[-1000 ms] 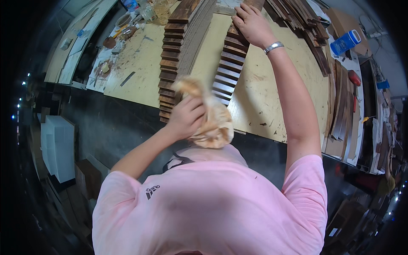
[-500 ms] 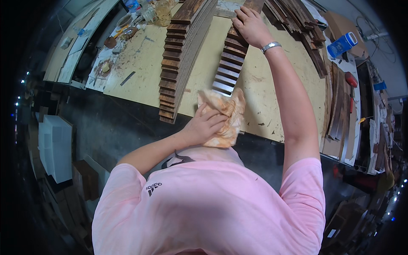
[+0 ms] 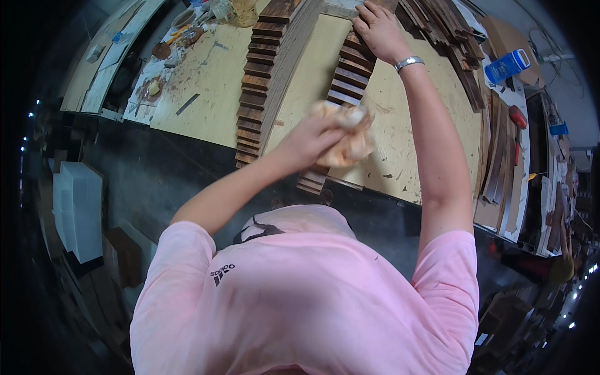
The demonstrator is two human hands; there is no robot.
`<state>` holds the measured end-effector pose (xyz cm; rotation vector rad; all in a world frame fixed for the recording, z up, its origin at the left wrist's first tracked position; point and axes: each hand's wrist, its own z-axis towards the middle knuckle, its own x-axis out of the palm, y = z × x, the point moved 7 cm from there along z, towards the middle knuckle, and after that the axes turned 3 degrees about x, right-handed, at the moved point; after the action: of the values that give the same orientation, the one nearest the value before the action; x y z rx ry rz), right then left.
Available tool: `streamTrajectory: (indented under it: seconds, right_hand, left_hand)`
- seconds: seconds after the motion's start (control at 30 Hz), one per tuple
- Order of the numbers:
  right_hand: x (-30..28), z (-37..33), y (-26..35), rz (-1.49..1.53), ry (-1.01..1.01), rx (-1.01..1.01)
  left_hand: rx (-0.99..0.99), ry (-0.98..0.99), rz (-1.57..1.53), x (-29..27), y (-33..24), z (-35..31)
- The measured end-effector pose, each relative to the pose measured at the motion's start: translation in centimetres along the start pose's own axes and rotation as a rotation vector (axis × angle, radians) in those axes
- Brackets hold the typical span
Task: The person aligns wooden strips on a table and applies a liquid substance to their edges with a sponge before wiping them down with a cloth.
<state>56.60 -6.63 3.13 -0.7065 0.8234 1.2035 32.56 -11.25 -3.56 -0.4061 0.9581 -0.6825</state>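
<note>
My left hand (image 3: 312,140) grips a crumpled, orange-stained cloth (image 3: 351,147), blurred by motion. The cloth lies over the middle of a row of overlapping dark wooden strips (image 3: 347,85) and hides part of it. Below the cloth, the row's near end (image 3: 311,181) sticks out past the table edge. My right hand (image 3: 382,34), with a silver band at the wrist, lies on the far part of the same row, fingers stretched out and close together. To the left is a second long row of stepped wooden strips (image 3: 255,81), which neither hand touches.
The pale worktable (image 3: 212,106) bears jars (image 3: 242,12) and a small metal strip (image 3: 187,104) at left. More dark wooden strips (image 3: 447,50) are piled at the far right, near a blue container (image 3: 507,65). A white block (image 3: 78,209) stands left, below table height.
My left hand has moved the cloth away from me along the strips, uncovering their near end. My right hand stays on the far part, shifting slightly in the picture.
</note>
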Motion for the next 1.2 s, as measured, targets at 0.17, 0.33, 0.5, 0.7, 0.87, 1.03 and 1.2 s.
streamTrajectory:
  seconds: [0.17,0.33,0.5,0.7,0.87,1.03,1.2]
  right_hand:
    - [-0.6,0.2,-0.1,0.148,0.007,0.134]
    - [0.4,0.1,-0.7,0.048,0.029,0.043]
    - [-0.4,0.2,-1.1,0.146,0.057,0.198]
    - [-0.1,-0.1,-0.6,0.151,0.079,0.142]
    - [0.3,0.1,-1.2,0.129,0.065,0.148]
    - [0.6,0.0,-0.8,-0.056,0.161,-0.024]
    - [-0.4,0.2,-0.2,0.199,0.098,0.215]
  left_hand:
    - [-0.12,0.21,0.124,-0.4,1.1,-11.2]
    - [-0.078,-0.035,0.115,-2.3,-0.8,-2.8]
    - [0.032,0.061,0.129,-0.4,-0.1,-11.3]
    - [-0.237,-0.005,0.087,-3.9,-0.6,-11.0]
    - [-0.061,0.102,-0.016,1.6,-0.8,-11.6]
    - [-0.44,0.007,-0.042,-2.6,1.6,-14.9]
    - [-0.176,0.025,-0.07,0.3,-1.7,-8.3]
